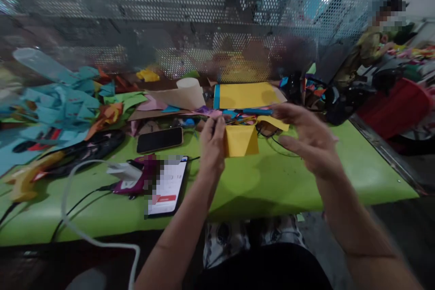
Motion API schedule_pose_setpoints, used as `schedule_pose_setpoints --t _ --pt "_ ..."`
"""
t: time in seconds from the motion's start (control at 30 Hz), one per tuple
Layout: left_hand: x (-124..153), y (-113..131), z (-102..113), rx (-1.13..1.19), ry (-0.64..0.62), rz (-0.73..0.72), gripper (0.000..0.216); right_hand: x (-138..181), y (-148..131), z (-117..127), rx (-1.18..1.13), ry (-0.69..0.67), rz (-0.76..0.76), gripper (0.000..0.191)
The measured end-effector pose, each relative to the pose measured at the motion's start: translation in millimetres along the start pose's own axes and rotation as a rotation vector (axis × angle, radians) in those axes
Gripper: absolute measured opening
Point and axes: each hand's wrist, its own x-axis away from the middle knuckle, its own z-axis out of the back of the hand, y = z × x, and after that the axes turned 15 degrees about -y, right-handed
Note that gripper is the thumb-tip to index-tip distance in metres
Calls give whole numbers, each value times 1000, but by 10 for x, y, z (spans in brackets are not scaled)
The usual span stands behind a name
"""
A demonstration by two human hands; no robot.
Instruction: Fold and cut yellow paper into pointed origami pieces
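My left hand (213, 142) is closed on the left edge of a folded yellow piece of paper (242, 141), holding it just over the green tabletop. To the right, my right hand (307, 138) is slightly blurred, with thumb and fingers spread apart and no object gripped between them. A yellow paper strip (273, 122) lies close to its fingertips; whether they touch it I cannot tell. Behind the hands is a larger yellow sheet (249, 95) with a blue edge, and a blue pen-like tool (254, 111) lies in front of it.
A dark phone (159, 140), a lit phone (170, 186) and a purple device (136, 176) with cables lie left on the green table (265, 190). Blue paper pieces (57, 104) heap at far left, near a yellow-handled tool (34, 176). Perforated metal (190, 4) stands behind; a person (367, 50) is at right.
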Motion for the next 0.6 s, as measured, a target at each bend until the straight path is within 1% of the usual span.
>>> schedule_pose_setpoints --t 0.03,0.07,0.1,0.17,0.23,0.3,0.4,0.5,0.6 --pt "-64 -112 -49 17 -23 25 24 -87 123 -48 -73 -64 10 45" --pt "-115 -216 -84 10 -34 56 25 -163 256 -92 -146 -112 -28 48" --pt "-153 -305 -109 -3 -33 69 25 -227 389 -134 -209 -124 -57 52" --pt "-190 -433 -139 -18 -22 69 24 -315 632 -218 -319 -122 -131 61" --pt "-180 -502 -167 -21 -18 72 24 -352 815 -310 -439 -88 -215 66" --pt "-139 -539 -201 -7 -23 91 24 -347 935 -400 -568 -43 -305 60" --pt "-61 -570 -230 3 -66 135 23 -299 1034 -470 -651 28 -435 39" --pt "-9 -562 -187 -40 -203 181 24 -263 1087 -424 -601 111 -482 24" --pt "1 -515 -107 -25 -389 236 22 -272 1112 -327 -551 169 -444 21"
